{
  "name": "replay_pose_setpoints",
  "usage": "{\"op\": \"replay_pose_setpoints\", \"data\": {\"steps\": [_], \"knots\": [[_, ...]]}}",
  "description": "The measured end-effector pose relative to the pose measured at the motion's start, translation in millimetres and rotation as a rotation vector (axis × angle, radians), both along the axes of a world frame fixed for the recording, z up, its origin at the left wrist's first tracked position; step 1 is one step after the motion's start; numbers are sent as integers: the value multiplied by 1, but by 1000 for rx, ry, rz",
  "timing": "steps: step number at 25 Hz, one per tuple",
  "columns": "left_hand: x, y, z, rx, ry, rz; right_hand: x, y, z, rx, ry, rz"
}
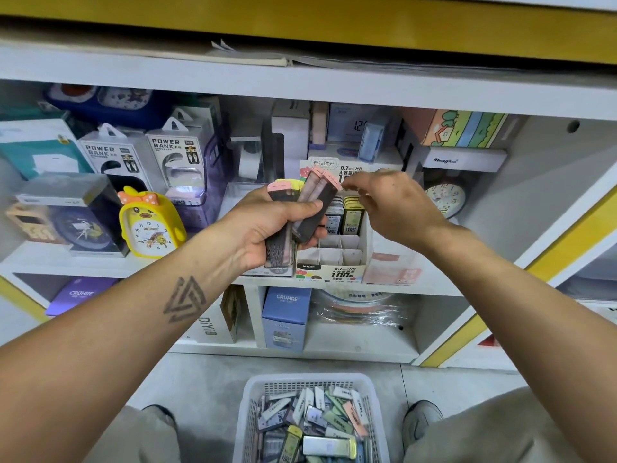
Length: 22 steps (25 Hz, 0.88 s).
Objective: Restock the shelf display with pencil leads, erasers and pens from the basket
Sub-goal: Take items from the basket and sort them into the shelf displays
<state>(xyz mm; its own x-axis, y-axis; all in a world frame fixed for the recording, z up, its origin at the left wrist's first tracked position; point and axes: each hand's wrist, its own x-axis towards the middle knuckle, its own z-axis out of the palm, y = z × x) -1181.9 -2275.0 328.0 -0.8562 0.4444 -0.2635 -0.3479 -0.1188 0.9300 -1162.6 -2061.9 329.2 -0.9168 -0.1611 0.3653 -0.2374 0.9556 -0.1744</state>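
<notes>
Left hand (267,225) grip: fingers and thumb curled tight round a fanned stack of pencil lead cases (300,215), dark bodies with pink caps, caps pointing up. Right hand (394,205) grip: fingertips pinched together at the pink cap of the rightmost case in the stack; can't tell if it actually has hold of it.

Landmark: display box (334,262), white cardboard, printed "0.7mm/HB" and "100", on the white shelf (434,282).
- Both hands are just in front of and above the display box.
- Its back rows hold upright lead cases (347,215), black and yellow; the front compartments show only bare dividers.
- Left of the display box: yellow duck alarm clock (150,225), then power bank packs (147,158) behind that.
- Right of it and further back: round clock (445,198).
- Below the display box, next shelf down: blue CRUHRE box (287,315).
- On the floor, well below the display box, between the person's knees: white basket (247,416) heaped with mixed lead cases (317,422).
</notes>
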Motion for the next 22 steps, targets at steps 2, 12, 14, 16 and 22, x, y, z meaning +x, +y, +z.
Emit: {"op": "replay_pose_setpoints", "data": {"steps": [2,12,14,16,22], "knots": [[1,1,0,3,-5,-7,-2,-4,6,-433,-83,-60],[1,4,1,30,-27,-24,5,-18,23,-1226,-373,-81],[-4,1,2,7,-18,100,4,-15,25,-1228,-328,-74],[-7,-3,3,-17,-23,147,4,-15,26,-1206,-289,-65],[-18,-12,7,-122,44,329,-1,-7,24,-1164,-308,30]]}}
